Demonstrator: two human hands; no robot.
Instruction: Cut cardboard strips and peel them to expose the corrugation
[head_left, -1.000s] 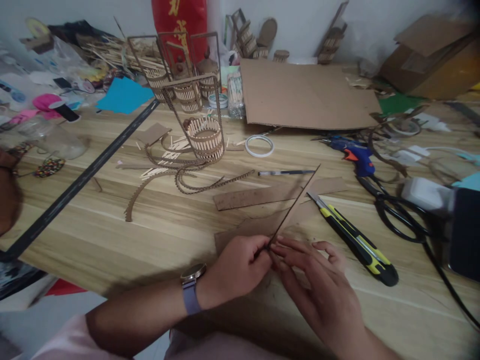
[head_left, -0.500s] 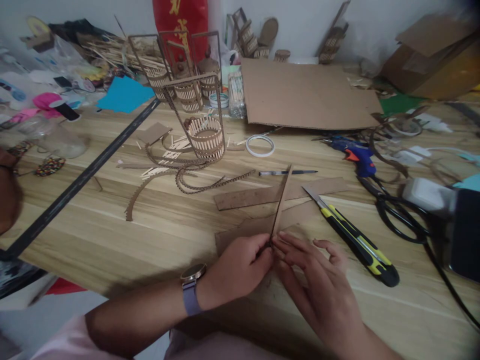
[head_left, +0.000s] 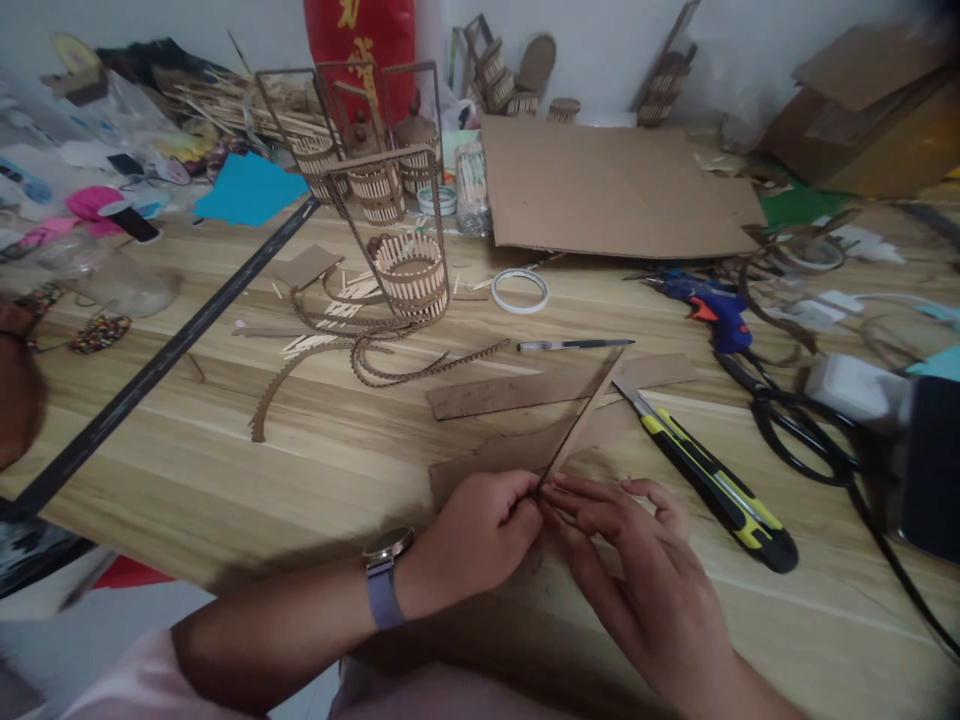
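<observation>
A narrow cardboard strip (head_left: pixel 583 418) rises from between my two hands and slants away to the upper right. My left hand (head_left: pixel 487 528) is closed, with its thumb and bent forefinger pinching the strip's near end. Against that same end press the fingertips of my right hand (head_left: pixel 637 560), its little finger lifted apart. Underneath the strip lie a cardboard piece (head_left: pixel 469 465) and a longer flat cardboard strip (head_left: pixel 495 393). A yellow and black utility knife (head_left: pixel 712 485), blade out, rests to the right of my right hand. Beyond the strip's tip is a pen (head_left: pixel 574 345).
Small slatted baskets (head_left: pixel 411 280) with tall handles stand at the back left, near curled corrugated strips (head_left: pixel 375 365). A large cardboard sheet (head_left: pixel 615 190) lies behind a tape roll (head_left: pixel 520 290). Rightward are a blue glue gun (head_left: pixel 709 305) and black scissors (head_left: pixel 799 430). Another person's arm (head_left: pixel 19 400) shows at far left.
The far end of the held strip has swung to the right and lower, now lying across the pen's tip and near the knife blade. Both hands stay almost in place.
</observation>
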